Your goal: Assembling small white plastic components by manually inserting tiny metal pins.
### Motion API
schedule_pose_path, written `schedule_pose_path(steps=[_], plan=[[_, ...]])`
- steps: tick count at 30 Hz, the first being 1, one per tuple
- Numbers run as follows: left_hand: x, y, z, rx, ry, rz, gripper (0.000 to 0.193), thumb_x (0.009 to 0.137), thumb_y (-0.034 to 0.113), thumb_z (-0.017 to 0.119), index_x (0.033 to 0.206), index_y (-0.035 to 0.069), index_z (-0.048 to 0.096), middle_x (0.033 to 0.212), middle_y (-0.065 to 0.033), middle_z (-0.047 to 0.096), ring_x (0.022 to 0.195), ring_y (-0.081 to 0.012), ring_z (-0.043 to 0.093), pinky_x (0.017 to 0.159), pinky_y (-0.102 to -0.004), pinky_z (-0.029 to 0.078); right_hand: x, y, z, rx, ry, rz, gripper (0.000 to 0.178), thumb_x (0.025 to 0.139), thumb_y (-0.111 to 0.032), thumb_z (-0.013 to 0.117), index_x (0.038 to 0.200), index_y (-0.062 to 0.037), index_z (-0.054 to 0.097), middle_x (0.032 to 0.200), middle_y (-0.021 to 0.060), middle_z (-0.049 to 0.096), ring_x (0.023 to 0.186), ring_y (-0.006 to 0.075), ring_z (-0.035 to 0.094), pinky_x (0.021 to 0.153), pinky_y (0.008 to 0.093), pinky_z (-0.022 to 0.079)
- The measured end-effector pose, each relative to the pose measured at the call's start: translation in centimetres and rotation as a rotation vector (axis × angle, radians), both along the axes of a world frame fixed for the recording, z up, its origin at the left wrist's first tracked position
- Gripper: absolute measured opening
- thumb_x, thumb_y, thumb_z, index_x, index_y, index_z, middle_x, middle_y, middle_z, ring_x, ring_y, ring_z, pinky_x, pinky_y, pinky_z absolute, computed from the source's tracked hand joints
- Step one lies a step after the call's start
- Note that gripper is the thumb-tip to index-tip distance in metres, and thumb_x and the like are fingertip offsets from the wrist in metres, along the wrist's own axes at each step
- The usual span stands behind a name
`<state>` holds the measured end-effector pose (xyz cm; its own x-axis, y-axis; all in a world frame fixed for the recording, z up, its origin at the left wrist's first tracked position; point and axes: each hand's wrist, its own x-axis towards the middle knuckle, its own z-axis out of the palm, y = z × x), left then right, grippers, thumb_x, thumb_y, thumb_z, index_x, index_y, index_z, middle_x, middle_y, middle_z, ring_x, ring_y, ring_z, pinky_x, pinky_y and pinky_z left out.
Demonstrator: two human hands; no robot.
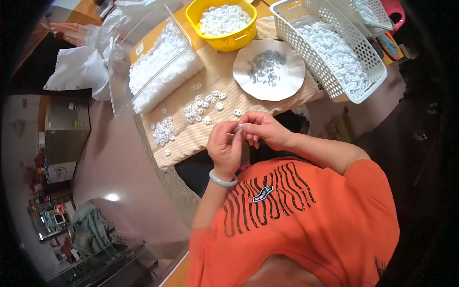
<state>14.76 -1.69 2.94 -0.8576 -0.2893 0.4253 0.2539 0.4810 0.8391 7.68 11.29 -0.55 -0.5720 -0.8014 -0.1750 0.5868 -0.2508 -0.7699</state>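
Note:
My left hand point(225, 147) and my right hand point(266, 130) meet at the near edge of the table, fingertips pinched together. A tiny whitish piece shows between them, mostly covered by the fingers; its kind I cannot make out. Just beyond my fingers lies a single small white two-holed plastic piece point(237, 113). Further left, a loose group of the same two-holed pieces point(193, 111) is spread on the cloth, and a denser heap of small white pieces point(164, 132) lies near the left edge. A scalloped white plate point(243, 81) holds small grey bits point(267, 68).
A ribbed beige cloth point(210, 62) covers the table. Along the back stand a clear bin point(165, 64) of white pieces, a yellow basin point(229, 45) and a white perforated basket point(356, 93), both filled with white parts. White bags point(76, 69) sit at far left.

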Motion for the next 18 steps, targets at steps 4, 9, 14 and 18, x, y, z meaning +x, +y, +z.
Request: schedule_pose_path(steps=[4,9,14,18], plan=[[-0.1,0.1,-1.0,-0.278,0.077,-0.003,0.028,0.068,-0.01,0.06,0.093,0.002,0.06,0.086,-0.0117,0.059,0.074,-0.0222,0.059,0.063,-0.0285,0.048,-0.2,0.2,-0.3,-0.027,0.105,-0.06,0.013,0.087,-0.017,0.058,0.092,-0.0054,0.056,0.072,-0.0013,0.055,0.059,0.0053,0.051,0.049,0.0188,0.041],[-1.0,0.4,-0.4,-0.381,0.145,0.001,0.03,0.066,-0.008,0.064,0.093,0.003,0.06,0.083,-0.0106,0.06,0.072,-0.0239,0.06,0.061,-0.0299,0.049,-0.5,0.8,0.7,0.001,0.131,-0.114,0.013,0.085,-0.013,0.059,0.094,-0.0037,0.058,0.075,0.0001,0.057,0.061,0.0058,0.051,0.051,0.0191,0.042],[-0.3,0.6,-0.3,-0.353,0.128,0.038,0.031,0.064,-0.006,0.067,0.093,0.002,0.061,0.082,-0.0106,0.058,0.068,-0.0259,0.057,0.06,-0.0333,0.047,-0.1,1.2,1.3,-0.023,0.11,-0.128,0.014,0.084,-0.01,0.058,0.096,-0.0021,0.058,0.078,0.0015,0.059,0.064,0.0067,0.053,0.052,0.0195,0.043],[0.1,0.6,1.6,-0.381,0.177,0.03,0.031,0.061,-0.005,0.069,0.09,0.003,0.061,0.077,-0.0086,0.058,0.065,-0.0241,0.056,0.056,-0.0317,0.046,0.4,1.5,2.5,-0.072,0.105,-0.135,0.016,0.082,-0.009,0.061,0.096,-0.0022,0.061,0.084,0.0002,0.06,0.07,0.0055,0.054,0.059,0.0189,0.044]])
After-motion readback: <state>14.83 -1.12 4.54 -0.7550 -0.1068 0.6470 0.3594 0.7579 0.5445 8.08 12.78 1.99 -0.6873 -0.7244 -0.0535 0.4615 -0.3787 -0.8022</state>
